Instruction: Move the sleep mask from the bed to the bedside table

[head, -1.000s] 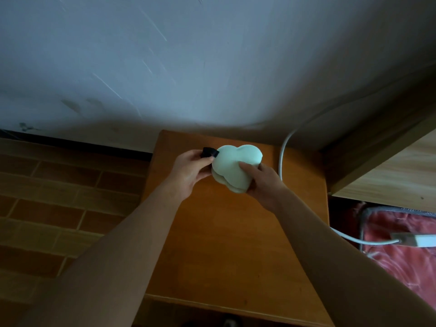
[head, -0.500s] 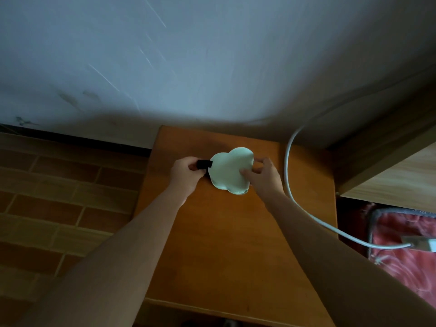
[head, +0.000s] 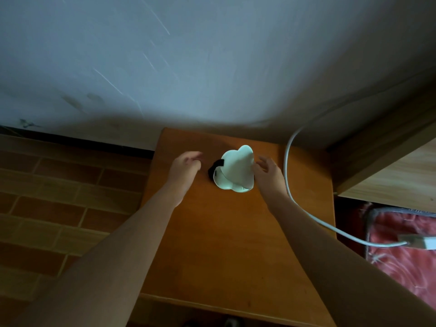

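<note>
The pale green sleep mask (head: pixel 236 172), folded over with its black strap at its left side, lies on the far part of the orange-brown bedside table (head: pixel 231 244). My left hand (head: pixel 186 167) hovers just left of the strap, fingers loosely apart and holding nothing. My right hand (head: pixel 267 172) sits just right of the mask, fingers spread, at most brushing its edge.
A white cable (head: pixel 297 199) runs from the wall across the table's right edge to a plug (head: pixel 422 243) over the red patterned bedding (head: pixel 401 253). A light wooden bed frame (head: pixel 401 171) stands at right. Brick-patterned floor (head: pixel 59 208) lies left; a pale wall is behind.
Both hands set the mask down on the table and let go of it, then drew apart to either side. The mask now rests on its own.
</note>
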The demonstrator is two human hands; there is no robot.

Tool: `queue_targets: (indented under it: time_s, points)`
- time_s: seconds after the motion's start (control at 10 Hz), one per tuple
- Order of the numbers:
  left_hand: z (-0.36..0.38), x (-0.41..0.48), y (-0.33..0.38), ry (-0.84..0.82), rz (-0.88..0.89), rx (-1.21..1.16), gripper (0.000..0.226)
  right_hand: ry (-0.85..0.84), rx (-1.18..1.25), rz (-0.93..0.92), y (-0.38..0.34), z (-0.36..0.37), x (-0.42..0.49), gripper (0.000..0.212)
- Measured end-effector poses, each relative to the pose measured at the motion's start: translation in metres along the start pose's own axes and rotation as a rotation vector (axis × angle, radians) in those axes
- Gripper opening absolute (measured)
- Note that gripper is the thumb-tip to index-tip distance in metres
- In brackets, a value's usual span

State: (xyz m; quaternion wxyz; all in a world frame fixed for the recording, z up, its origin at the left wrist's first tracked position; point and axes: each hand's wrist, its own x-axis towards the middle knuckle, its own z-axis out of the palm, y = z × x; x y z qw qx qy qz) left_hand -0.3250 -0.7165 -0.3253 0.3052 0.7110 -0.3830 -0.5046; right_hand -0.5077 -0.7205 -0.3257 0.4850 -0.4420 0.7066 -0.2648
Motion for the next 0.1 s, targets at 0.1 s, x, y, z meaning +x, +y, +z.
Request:
queue_targets:
  time_s: [0.1]
  points:
    - [-0.0015, -0.0002, 0.0028, 0.040, -0.016, -0.028, 0.038, 0.046, -0.016, 0.017, -0.0020, -0.0033, -0.0016, 0.046]
